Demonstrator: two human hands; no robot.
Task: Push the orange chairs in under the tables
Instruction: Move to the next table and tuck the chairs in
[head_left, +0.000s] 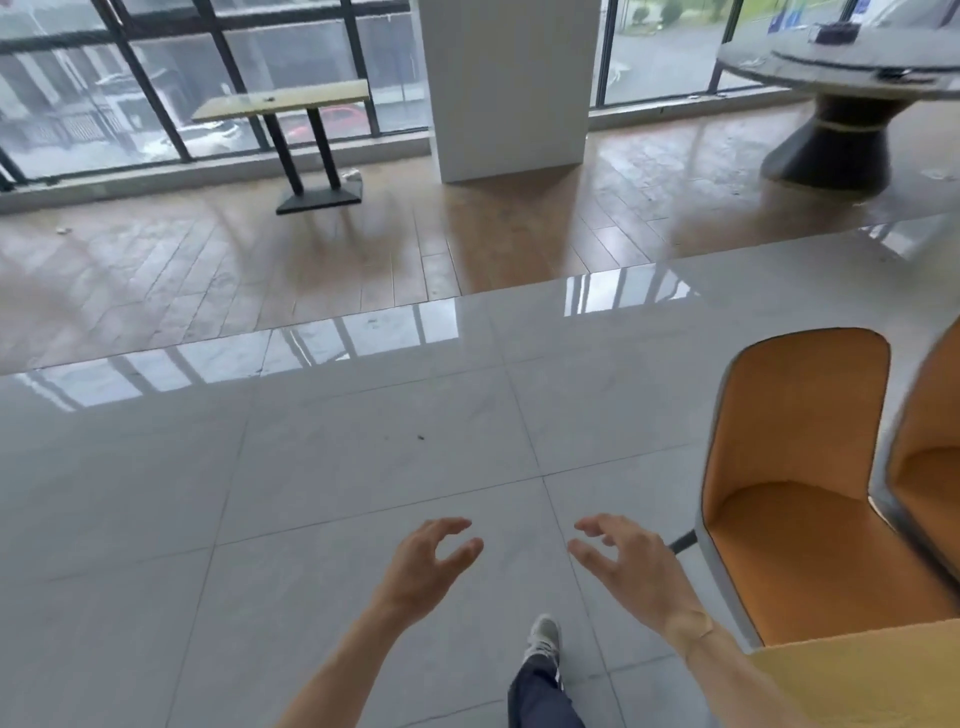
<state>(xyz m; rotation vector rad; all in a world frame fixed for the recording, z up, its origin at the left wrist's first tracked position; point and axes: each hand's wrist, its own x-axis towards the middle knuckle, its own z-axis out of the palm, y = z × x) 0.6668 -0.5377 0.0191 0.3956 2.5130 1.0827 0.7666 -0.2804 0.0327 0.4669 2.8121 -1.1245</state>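
Observation:
An orange chair (795, 467) with a grey outer shell stands on the pale tiles at the lower right, its seat facing me. A second orange chair (930, 457) sits just right of it, cut off by the frame edge. My left hand (426, 564) and my right hand (623, 564) hover over the floor in front of me, fingers curled and apart, holding nothing. My right hand is a short way left of the near chair and does not touch it. A yellow surface (857, 675) fills the bottom right corner.
A small rectangular table (280, 101) on a black pedestal stands by the windows at the far left. A round table (841, 73) with a dark base is far right. A white pillar (509, 88) rises between them. My foot (543, 636) is on the tiles.

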